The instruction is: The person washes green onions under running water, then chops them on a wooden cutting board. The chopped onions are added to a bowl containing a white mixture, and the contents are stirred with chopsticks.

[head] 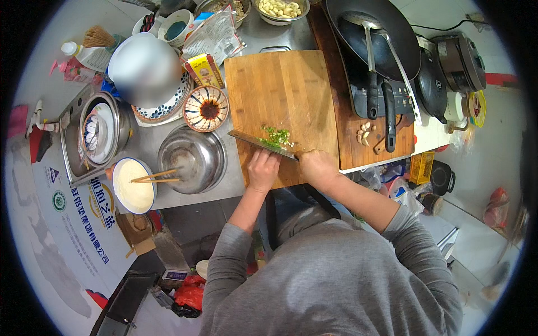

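Observation:
My right hand is closed around the handle of a kitchen knife, whose broad blade slants across the lower part of a wooden cutting board. Against the near side of the blade rests my left hand; its fingertips are partly hidden, so I cannot tell whether it holds anything. Chopped green onion lies in a small heap just beyond the blade. Left of the board stand a steel basin, a patterned bowl with dark red sauce, and a bowl of pale batter or paste with wooden chopsticks across it.
A wok with metal utensils sits over an induction cooker at the right, with garlic cloves near it. A bowl of peeled garlic stands beyond the board. The sink at the left holds a basin and dishes.

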`<act>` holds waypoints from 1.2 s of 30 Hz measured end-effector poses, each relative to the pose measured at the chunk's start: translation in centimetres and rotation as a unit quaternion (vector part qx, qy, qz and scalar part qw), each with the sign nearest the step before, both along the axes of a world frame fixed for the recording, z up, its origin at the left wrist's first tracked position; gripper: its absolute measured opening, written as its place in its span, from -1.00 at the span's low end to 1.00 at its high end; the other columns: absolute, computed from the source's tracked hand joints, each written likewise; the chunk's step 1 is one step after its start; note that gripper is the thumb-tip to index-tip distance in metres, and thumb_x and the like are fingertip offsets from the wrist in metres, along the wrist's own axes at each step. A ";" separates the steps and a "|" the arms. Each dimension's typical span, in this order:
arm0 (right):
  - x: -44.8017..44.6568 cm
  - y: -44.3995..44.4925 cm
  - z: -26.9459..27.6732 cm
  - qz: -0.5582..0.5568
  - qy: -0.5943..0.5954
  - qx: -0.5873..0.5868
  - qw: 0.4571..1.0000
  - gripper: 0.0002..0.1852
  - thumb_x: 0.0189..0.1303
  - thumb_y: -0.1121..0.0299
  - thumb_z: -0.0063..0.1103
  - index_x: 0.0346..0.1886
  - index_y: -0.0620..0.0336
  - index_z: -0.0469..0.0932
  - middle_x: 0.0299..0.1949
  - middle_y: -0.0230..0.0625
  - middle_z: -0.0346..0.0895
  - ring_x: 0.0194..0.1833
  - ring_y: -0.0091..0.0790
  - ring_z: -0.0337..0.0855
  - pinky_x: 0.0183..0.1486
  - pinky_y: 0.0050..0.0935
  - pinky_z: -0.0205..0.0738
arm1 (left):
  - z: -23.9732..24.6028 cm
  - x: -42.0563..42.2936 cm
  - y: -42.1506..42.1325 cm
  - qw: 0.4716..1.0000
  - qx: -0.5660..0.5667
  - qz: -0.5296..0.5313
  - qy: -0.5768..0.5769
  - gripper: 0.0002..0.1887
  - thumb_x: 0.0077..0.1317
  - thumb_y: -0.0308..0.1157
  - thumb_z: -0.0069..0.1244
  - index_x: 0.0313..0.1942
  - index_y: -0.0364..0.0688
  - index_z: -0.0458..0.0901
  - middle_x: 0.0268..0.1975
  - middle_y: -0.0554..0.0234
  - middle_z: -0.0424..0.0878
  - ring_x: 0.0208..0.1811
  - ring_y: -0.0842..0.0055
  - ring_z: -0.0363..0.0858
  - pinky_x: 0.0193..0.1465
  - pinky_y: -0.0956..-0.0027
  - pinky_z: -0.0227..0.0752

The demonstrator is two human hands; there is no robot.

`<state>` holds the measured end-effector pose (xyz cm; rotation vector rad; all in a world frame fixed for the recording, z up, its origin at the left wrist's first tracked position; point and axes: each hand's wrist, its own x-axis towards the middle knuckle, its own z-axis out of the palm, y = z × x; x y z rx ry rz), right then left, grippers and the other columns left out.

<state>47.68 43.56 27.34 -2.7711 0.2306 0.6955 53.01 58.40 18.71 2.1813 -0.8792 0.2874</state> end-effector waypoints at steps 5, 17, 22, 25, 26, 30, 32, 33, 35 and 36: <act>0.8 -1.3 1.4 -0.036 -0.010 0.051 0.998 -0.85 -0.01 0.42 0.06 -0.42 0.25 0.61 -0.49 0.04 0.58 -0.36 0.09 0.63 -0.25 -0.11 0.53 | 0.3 0.2 -0.1 0.999 -0.028 0.000 0.014 -0.87 -0.11 -0.53 0.20 -0.50 -0.16 0.63 -0.38 0.31 0.57 -0.36 0.37 0.54 -0.36 0.36 0.46; 0.2 -0.1 0.0 -0.042 0.009 0.037 0.998 -0.86 -0.07 0.43 0.12 -0.48 0.30 0.61 -0.46 0.08 0.58 -0.35 0.04 0.65 -0.25 -0.11 0.54 | 0.2 0.2 0.1 1.000 -0.015 0.001 0.015 -0.89 -0.05 -0.50 0.18 -0.47 -0.15 0.62 -0.39 0.36 0.58 -0.40 0.44 0.52 -0.40 0.40 0.45; 0.9 -0.9 0.6 -0.059 0.025 0.050 0.997 -0.86 -0.08 0.41 0.14 -0.48 0.27 0.62 -0.47 0.09 0.58 -0.36 0.07 0.64 -0.26 -0.11 0.54 | 0.5 0.1 0.2 1.000 -0.024 -0.007 -0.004 -0.85 -0.05 -0.53 0.16 -0.41 -0.13 0.63 -0.34 0.35 0.56 -0.32 0.42 0.52 -0.36 0.39 0.47; 0.7 -1.7 1.9 -0.048 0.012 0.063 0.997 -0.87 -0.07 0.41 0.13 -0.48 0.26 0.60 -0.49 0.09 0.57 -0.37 0.08 0.63 -0.27 -0.10 0.53 | 0.5 -0.3 0.2 1.000 -0.016 0.009 0.021 -0.82 -0.06 -0.54 0.15 -0.38 -0.12 0.63 -0.33 0.35 0.56 -0.30 0.41 0.52 -0.35 0.38 0.47; 0.3 -1.9 2.3 -0.042 0.007 0.061 0.997 -0.87 -0.07 0.41 0.12 -0.48 0.26 0.60 -0.49 0.09 0.57 -0.37 0.09 0.63 -0.27 -0.10 0.53 | 0.5 -0.4 0.2 1.000 -0.007 0.011 0.017 -0.82 -0.06 -0.54 0.14 -0.39 -0.12 0.63 -0.34 0.35 0.55 -0.31 0.41 0.52 -0.35 0.38 0.47; -0.7 -1.7 2.7 -0.015 0.028 0.041 0.999 -0.85 0.02 0.38 0.08 -0.42 0.23 0.60 -0.52 0.05 0.56 -0.40 0.07 0.62 -0.31 -0.10 0.51 | 0.0 -0.5 0.4 1.000 -0.002 0.007 0.011 -0.83 -0.06 -0.54 0.14 -0.39 -0.14 0.62 -0.38 0.35 0.53 -0.34 0.40 0.52 -0.36 0.38 0.47; -0.7 -1.1 1.9 -0.021 0.015 0.030 0.999 -0.88 -0.06 0.43 0.10 -0.49 0.26 0.59 -0.53 0.04 0.57 -0.40 0.03 0.64 -0.30 -0.13 0.54 | -0.2 -0.4 0.5 1.000 -0.006 0.006 0.010 -0.84 -0.06 -0.54 0.15 -0.42 -0.15 0.61 -0.38 0.33 0.54 -0.36 0.38 0.52 -0.37 0.37 0.46; -0.5 -0.7 1.3 -0.012 0.011 0.028 0.999 -0.88 -0.06 0.43 0.11 -0.49 0.26 0.60 -0.52 0.05 0.57 -0.40 0.02 0.65 -0.30 -0.14 0.54 | -0.2 -0.4 0.6 1.000 -0.003 0.006 0.012 -0.85 -0.07 -0.54 0.16 -0.44 -0.17 0.60 -0.38 0.31 0.54 -0.37 0.36 0.52 -0.37 0.36 0.46; -0.2 0.0 0.2 0.006 -0.008 0.006 1.000 -0.88 -0.07 0.42 0.14 -0.50 0.27 0.60 -0.52 0.05 0.58 -0.40 0.00 0.66 -0.31 -0.17 0.55 | -0.2 -0.3 0.7 1.000 -0.002 0.008 0.013 -0.86 -0.07 -0.54 0.18 -0.46 -0.18 0.59 -0.38 0.29 0.55 -0.38 0.35 0.53 -0.37 0.35 0.46; 0.0 0.1 -0.3 -0.003 -0.008 0.011 1.000 -0.87 -0.07 0.41 0.15 -0.50 0.28 0.60 -0.52 0.04 0.58 -0.40 0.00 0.66 -0.31 -0.18 0.55 | -0.3 -0.3 0.7 1.000 -0.004 0.016 0.011 -0.86 -0.08 -0.54 0.18 -0.46 -0.18 0.59 -0.38 0.29 0.55 -0.38 0.35 0.53 -0.36 0.35 0.46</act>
